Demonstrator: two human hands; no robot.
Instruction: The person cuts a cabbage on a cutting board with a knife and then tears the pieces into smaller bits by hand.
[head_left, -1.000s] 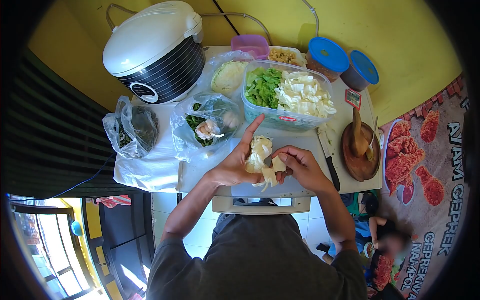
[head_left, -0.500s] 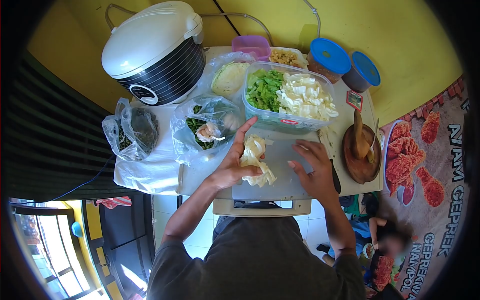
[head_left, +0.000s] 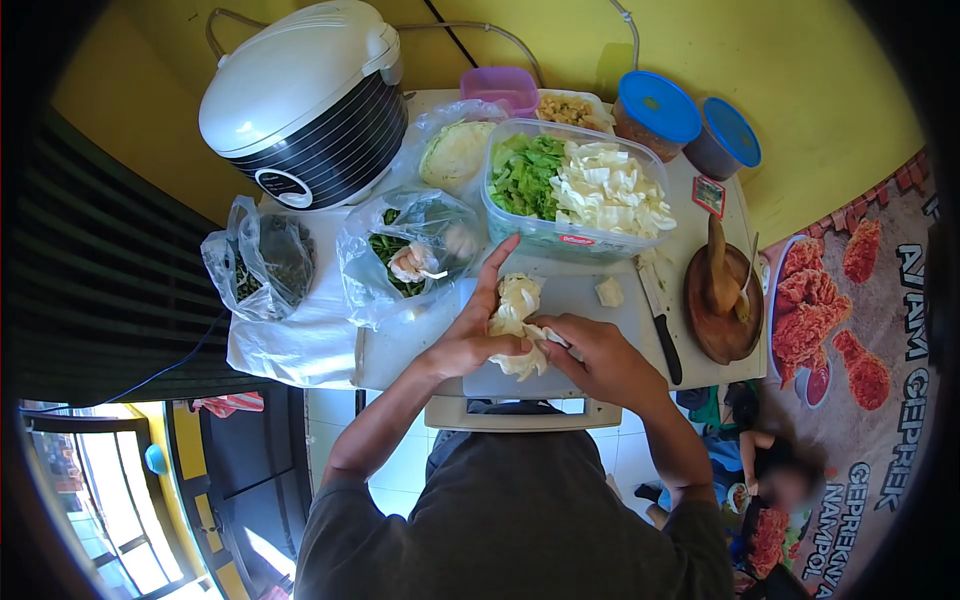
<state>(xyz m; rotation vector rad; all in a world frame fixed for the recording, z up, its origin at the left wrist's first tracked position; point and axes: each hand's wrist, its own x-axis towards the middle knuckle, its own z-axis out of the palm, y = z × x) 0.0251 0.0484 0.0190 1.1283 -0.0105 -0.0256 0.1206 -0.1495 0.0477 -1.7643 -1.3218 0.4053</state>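
My left hand (head_left: pixel 470 335) holds pale cabbage pieces (head_left: pixel 518 300) between thumb and fingers, with the index finger stretched up. My right hand (head_left: pixel 598 362) is closed at the right side of the same cabbage, its fingertips pinching a pale leaf edge. Both hands are over a whitish cutting board (head_left: pixel 485 383). A small pale cabbage chunk (head_left: pixel 609 291) lies on the board's upper right. To the right rests a knife (head_left: pixel 666 340) with a black handle. Behind the board stands a clear tub (head_left: pixel 520 228) of chopped green leaves and white cabbage.
A rice cooker (head_left: pixel 310 110) stands back left, with plastic bags (head_left: pixel 262 262) of greens and garlic before it. A cabbage half (head_left: pixel 455 157) lies beside the tub. Blue-lidded containers (head_left: pixel 659 106) are back right, and a wooden mortar (head_left: pixel 700 325) with pestle sits right. A person (head_left: pixel 775 475) is lower right.
My right hand has moved left and closed on the cabbage in my left hand. The small chunk and the knife's handle now show in full.
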